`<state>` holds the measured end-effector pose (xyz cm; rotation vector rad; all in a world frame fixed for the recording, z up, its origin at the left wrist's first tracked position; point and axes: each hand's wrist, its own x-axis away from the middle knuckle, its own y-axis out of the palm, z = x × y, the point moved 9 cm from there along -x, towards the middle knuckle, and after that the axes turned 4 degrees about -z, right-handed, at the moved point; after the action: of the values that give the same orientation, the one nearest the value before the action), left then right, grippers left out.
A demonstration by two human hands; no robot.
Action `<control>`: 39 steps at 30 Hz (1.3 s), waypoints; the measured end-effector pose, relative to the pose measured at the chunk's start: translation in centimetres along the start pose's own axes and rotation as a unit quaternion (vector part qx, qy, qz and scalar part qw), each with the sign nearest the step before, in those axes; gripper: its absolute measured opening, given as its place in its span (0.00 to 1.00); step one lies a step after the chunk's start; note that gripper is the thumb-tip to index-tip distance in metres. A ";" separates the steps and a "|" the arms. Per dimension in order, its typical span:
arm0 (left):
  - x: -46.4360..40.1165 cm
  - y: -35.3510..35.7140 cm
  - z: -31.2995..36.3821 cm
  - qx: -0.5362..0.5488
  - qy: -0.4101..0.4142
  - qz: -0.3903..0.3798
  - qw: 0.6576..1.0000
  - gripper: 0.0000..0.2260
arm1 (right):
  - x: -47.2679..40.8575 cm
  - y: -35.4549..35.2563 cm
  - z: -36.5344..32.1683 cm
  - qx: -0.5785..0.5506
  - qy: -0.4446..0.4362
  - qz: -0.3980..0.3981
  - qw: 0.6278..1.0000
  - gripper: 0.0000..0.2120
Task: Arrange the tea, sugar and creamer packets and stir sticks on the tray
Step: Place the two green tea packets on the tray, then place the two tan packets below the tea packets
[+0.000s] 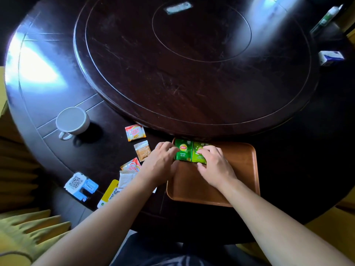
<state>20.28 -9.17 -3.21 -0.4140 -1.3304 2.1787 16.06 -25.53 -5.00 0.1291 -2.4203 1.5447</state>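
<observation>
Head view: both hands, left hand (162, 162) and right hand (215, 166) (fingers spread), on green tea packets (190, 153).

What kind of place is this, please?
Probably a restaurant or hotel dining room: a big round dark table with a turntable in the middle, a white cup, and QR-code cards on it.

Dim scene, wide-angle bend at edges.
Bluish window glare on the dark glossy round wooden table (48, 60) left and top right; white ceramic cup (72, 120) casts shadow rightward; slight blur.
</observation>
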 end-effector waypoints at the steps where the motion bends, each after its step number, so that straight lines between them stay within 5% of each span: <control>1: 0.7 -0.8 -1.0 0.003 -0.017 0.008 1.000 0.16 | 0.0 -0.2 -0.5 -0.003 -0.003 0.007 1.000 0.19; 5: 4.7 -3.1 -6.1 -0.013 -0.147 0.025 0.989 0.15 | -0.6 -0.7 -3.4 -0.017 -0.023 0.018 0.999 0.17; 12: 12.6 -2.4 -11.7 0.012 -0.343 -0.001 0.939 0.26 | -2.7 0.9 -10.8 -0.047 -0.071 -0.026 0.996 0.14; 18: 14.8 -1.8 -11.8 0.073 -0.366 0.050 0.927 0.32 | -5.1 4.5 -15.3 -0.035 -0.038 -0.081 0.995 0.15; 28: 14.7 -2.9 -10.7 0.023 -0.323 0.034 0.945 0.10 | -6.9 7.8 -16.4 -0.001 0.074 -0.072 0.995 0.25; 36: 18.5 -5.1 -14.7 0.145 -0.432 0.110 0.883 0.02 | -6.6 8.3 -17.0 -0.037 0.072 -0.080 0.993 0.09; 39: 19.4 -4.8 -16.1 0.244 -0.467 0.110 0.843 0.04 | -5.9 8.0 -16.8 -0.104 0.069 -0.093 0.988 0.12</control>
<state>14.48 15.66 -6.00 0.8475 -1.0742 2.9411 22.93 -7.37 -6.94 0.1933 -2.3676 1.1759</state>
